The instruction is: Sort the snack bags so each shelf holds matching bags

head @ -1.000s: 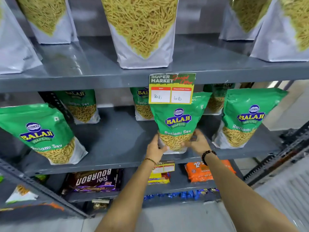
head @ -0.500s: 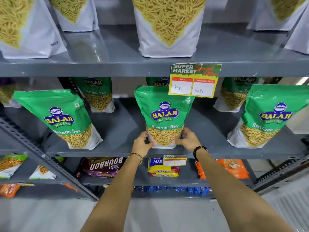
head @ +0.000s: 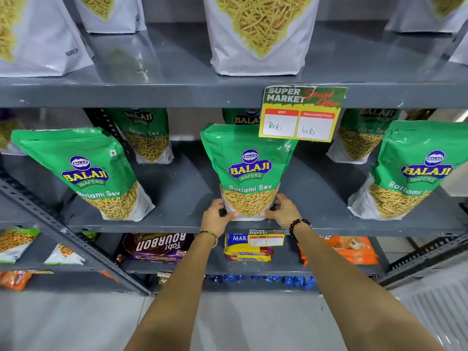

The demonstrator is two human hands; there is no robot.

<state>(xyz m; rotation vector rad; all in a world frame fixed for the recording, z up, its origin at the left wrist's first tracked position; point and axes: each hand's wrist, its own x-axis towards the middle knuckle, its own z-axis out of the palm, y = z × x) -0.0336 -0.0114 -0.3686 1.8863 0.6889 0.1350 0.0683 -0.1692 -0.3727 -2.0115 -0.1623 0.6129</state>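
On the middle shelf (head: 177, 188) of a grey metal rack, seen from the head camera, a green Balaji Ratlami Sev bag (head: 249, 171) stands upright near the front edge, roughly in the centre. Both hands grasp it at its base: the left hand (head: 217, 219) clasps the lower left corner and the right hand (head: 283, 211) the lower right corner, fingers wrapped round the sides of the clear window where the yellow sev shows. The left wrist carries a thin bangle (head: 209, 236) and the right wrist a bracelet of dark beads (head: 297, 225). Two matching green bags stand on the same shelf at the front, one to the left (head: 86, 173) and one to the right (head: 410, 173), each well apart from the held bag, and three more of the same kind stand behind them toward the back. A yellow and green price tag (head: 301, 115) hangs from the front lip of the top shelf (head: 152, 95), just above and to the right of the held bag, overlapping its upper right corner. That top shelf bears white bags (head: 258, 34) with yellow sev printed on them. Below the hands, the lower shelf (head: 286, 267) holds a brown Bourbon biscuit pack (head: 157, 247), a stack of yellow Marie packs (head: 245, 249) and an orange pack (head: 352, 249).
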